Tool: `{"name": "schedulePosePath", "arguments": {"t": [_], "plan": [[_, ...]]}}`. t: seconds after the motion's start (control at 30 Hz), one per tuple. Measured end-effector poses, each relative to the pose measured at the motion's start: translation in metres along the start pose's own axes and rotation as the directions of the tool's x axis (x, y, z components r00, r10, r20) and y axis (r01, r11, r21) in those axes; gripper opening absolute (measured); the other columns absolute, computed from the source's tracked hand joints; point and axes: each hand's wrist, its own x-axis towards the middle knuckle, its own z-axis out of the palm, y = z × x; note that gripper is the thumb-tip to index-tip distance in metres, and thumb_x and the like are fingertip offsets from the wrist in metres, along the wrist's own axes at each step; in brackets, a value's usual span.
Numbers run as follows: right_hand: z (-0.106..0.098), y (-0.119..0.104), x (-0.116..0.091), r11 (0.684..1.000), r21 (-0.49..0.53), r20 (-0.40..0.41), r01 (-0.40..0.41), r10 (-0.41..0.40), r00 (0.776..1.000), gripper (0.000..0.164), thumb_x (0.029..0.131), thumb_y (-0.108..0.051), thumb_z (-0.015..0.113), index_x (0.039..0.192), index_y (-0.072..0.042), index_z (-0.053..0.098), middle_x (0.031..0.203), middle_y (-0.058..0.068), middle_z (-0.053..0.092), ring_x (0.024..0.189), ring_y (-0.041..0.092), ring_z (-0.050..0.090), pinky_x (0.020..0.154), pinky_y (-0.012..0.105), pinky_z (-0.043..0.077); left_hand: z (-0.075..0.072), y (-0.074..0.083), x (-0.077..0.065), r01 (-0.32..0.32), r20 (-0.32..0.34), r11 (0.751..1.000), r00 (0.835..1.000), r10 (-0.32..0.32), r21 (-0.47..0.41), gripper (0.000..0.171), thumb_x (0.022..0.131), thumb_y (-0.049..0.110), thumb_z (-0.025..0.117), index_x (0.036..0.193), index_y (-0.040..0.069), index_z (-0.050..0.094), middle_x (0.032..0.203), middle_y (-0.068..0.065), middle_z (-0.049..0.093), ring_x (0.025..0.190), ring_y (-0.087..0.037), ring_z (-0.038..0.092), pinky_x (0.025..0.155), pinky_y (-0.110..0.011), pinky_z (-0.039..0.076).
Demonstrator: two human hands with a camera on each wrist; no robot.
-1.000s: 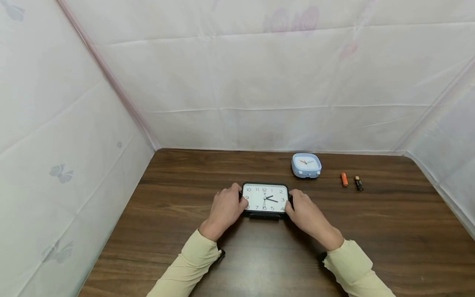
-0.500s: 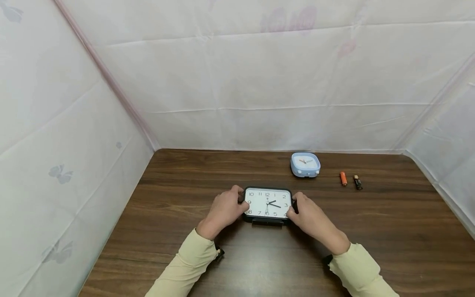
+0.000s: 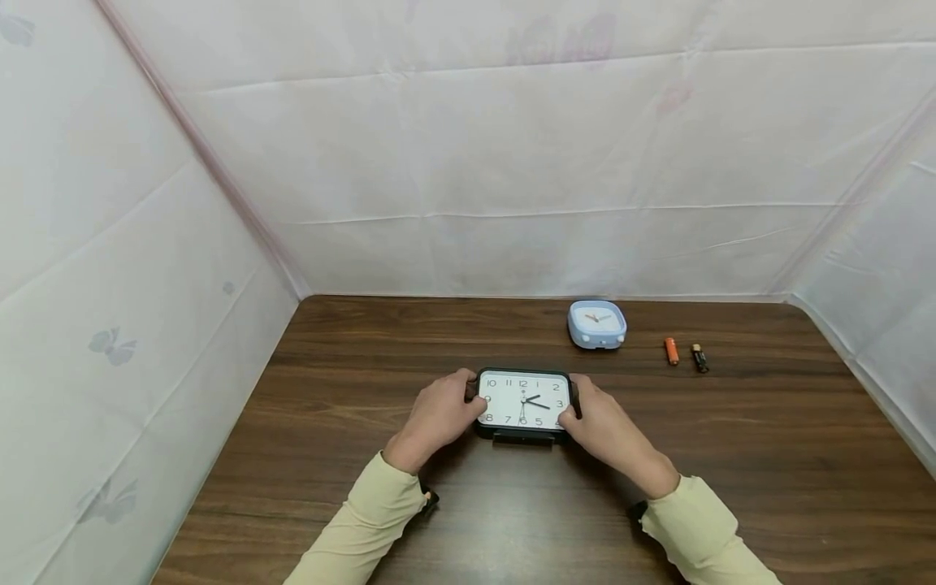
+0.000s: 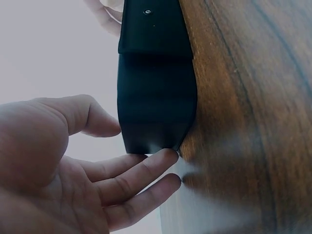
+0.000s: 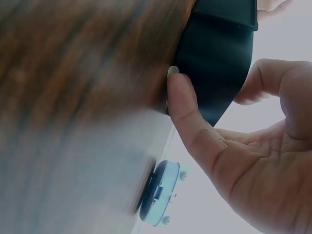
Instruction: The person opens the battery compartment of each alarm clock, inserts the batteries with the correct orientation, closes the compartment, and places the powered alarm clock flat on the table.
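Observation:
A black rectangular clock [image 3: 522, 400] with a white face lies face up on the brown table, its numerals upright to me. My left hand [image 3: 440, 414] grips its left end, thumb on the front rim and fingers at the side. At the opposite end my right hand [image 3: 610, 426] holds it the same way. In the left wrist view the clock's black side [image 4: 156, 97] sits between thumb and fingers. The right wrist view shows the right hand [image 5: 243, 141] with a finger at the black casing's [image 5: 214, 63] lower edge. The clock's back is hidden.
A light blue alarm clock [image 3: 596, 325] stands behind and right of the black clock. Farther right lie an orange battery [image 3: 671, 351] and a black battery [image 3: 699, 358]. White patterned sheeting [image 3: 468, 162] walls the table [image 3: 351, 341] at the back and sides.
Over the last second both hands and the black clock have shifted slightly toward me, with the grip unchanged. The blue clock and batteries keep their places on the table; the view drifts a little.

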Motion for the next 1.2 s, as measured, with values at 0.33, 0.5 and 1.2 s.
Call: {"name": "schedulePosePath", "arguments": {"t": [0.33,0.5,1.2], "plan": [[-0.0011,-0.0030,0.0008,1.000,0.003,-0.001,-0.013,0.013,1.000,0.055,0.095,-0.003,0.063,0.144,0.015,0.046,0.118,0.023,0.066,0.085,0.025,0.058,0.072,0.040,0.050,-0.0019,-0.0018,0.0021,0.024,0.024,0.999,0.999,-0.023,-0.040,0.045,0.097,0.021,0.068,0.136,-0.002,0.065,0.115,-0.010,0.075,0.100,-0.025,0.069,0.088,-0.045,0.055],[-0.0028,-0.0025,0.0018,0.999,0.020,0.022,-0.032,0.031,0.999,0.057,0.096,-0.003,0.062,0.146,0.015,0.042,0.106,0.017,0.064,0.078,0.023,0.057,0.067,0.038,0.048,-0.0042,-0.0008,0.0026,0.031,0.037,0.998,0.999,-0.029,-0.060,0.045,0.098,0.022,0.065,0.137,-0.001,0.065,0.114,-0.008,0.075,0.099,-0.023,0.069,0.089,-0.045,0.055],[-0.0051,-0.0026,0.0001,0.996,0.049,0.045,-0.072,0.070,0.997,0.057,0.098,-0.004,0.060,0.149,0.014,0.040,0.103,0.016,0.065,0.069,0.018,0.055,0.060,0.034,0.045,-0.0023,0.0048,-0.0024,0.121,0.037,0.992,0.992,-0.119,-0.032,0.042,0.100,0.043,0.054,0.084,0.008,0.072,0.073,-0.003,0.059,0.067,-0.017,0.053,0.065,-0.037,0.046]]}}
